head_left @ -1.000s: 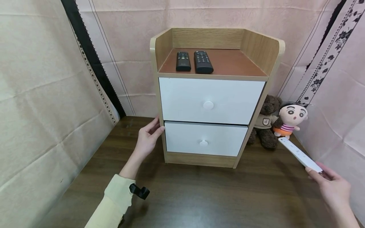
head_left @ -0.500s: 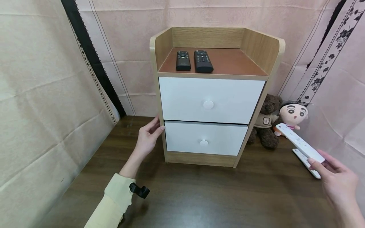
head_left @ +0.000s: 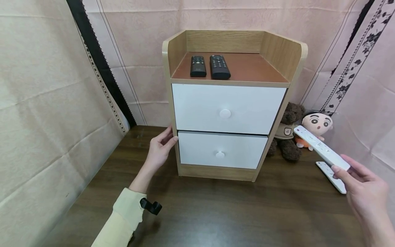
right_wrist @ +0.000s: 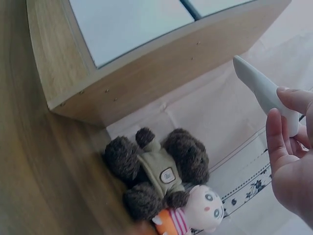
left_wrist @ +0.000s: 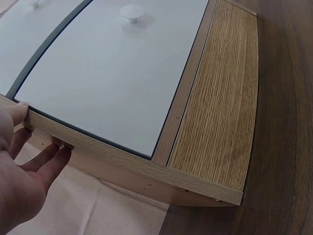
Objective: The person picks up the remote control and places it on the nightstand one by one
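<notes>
A small wooden cabinet with two white drawers stands in the middle of the head view. My left hand grips its left side edge, thumb on the front edge and fingers against the side panel, as the left wrist view shows. Over at the right, my right hand pinches the near end of a white remote control between thumb and fingers. The remote is raised above the table, its far end pointing up toward the cabinet. Below it, a second white remote lies on the table, partly covered by the held one and the hand.
On the cabinet's brown top lie two black remotes, a smaller one and a larger one. A brown teddy bear and a cartoon doll sit right of the cabinet. Pale curtains enclose the dark wooden table.
My right hand has risen with the white remote in its fingers, bringing the second white remote beneath into view. My left hand has stayed at the cabinet's side.
</notes>
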The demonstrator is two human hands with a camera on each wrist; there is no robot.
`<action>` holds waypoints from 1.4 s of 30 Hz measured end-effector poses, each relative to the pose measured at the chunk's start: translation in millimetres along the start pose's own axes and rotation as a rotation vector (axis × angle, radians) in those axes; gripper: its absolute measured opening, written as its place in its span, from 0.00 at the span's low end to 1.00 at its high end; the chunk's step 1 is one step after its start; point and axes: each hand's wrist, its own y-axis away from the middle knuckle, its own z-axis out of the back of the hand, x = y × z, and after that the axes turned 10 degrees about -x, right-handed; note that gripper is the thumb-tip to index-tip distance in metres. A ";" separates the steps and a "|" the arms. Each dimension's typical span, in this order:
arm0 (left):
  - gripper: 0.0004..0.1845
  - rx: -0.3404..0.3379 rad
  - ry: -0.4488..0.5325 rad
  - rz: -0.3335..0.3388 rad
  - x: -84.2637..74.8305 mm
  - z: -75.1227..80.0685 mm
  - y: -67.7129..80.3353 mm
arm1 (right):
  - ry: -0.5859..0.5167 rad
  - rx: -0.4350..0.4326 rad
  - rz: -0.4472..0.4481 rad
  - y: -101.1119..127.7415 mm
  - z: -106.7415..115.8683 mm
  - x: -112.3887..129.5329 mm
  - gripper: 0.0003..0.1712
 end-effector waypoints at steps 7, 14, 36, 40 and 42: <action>0.30 0.004 0.011 -0.003 -0.1 -0.4 0.3 | -0.142 0.045 0.029 3.2 -13.2 3.1 0.26; 0.30 0.003 0.023 -0.009 1.4 -1.0 0.4 | -0.249 0.064 0.015 4.8 -25.1 7.0 0.28; 0.30 0.005 0.049 -0.010 1.4 0.6 -0.9 | -0.362 0.140 0.090 4.5 -94.3 23.6 0.29; 0.30 0.010 0.038 -0.012 1.4 0.8 -1.2 | -0.335 0.170 0.102 6.9 -114.8 27.4 0.30; 0.30 0.009 0.031 -0.014 1.4 0.8 -1.0 | -0.295 0.137 0.110 8.3 -126.6 29.5 0.30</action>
